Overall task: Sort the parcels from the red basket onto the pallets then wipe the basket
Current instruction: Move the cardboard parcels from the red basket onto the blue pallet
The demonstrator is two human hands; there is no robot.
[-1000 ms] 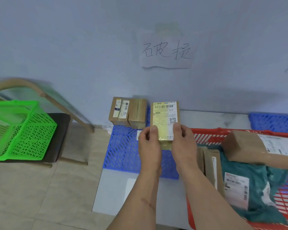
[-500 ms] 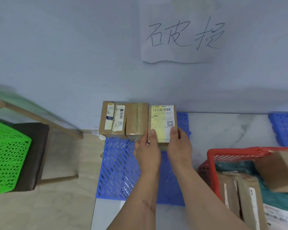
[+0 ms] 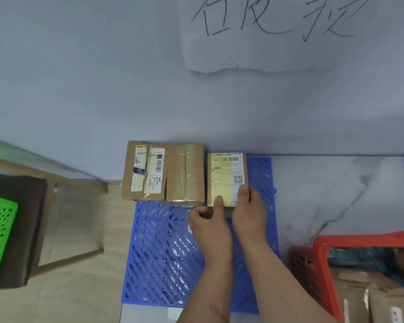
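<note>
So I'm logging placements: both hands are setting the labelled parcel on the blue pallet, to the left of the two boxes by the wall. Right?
Not quite. In the head view both hands set the labelled parcel on the blue pallet, but to the right of the two boxes by the wall.

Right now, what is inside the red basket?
The red basket holds brown cardboard parcels and something teal. The frame edge cuts off the rest, and whatever lies beneath is covered.

The labelled parcel [image 3: 226, 179] has been carried forward from above the red basket [image 3: 322, 271] and lowered onto the blue pallet [image 3: 163, 252], just beside the taped cardboard box [image 3: 184, 173].
</note>
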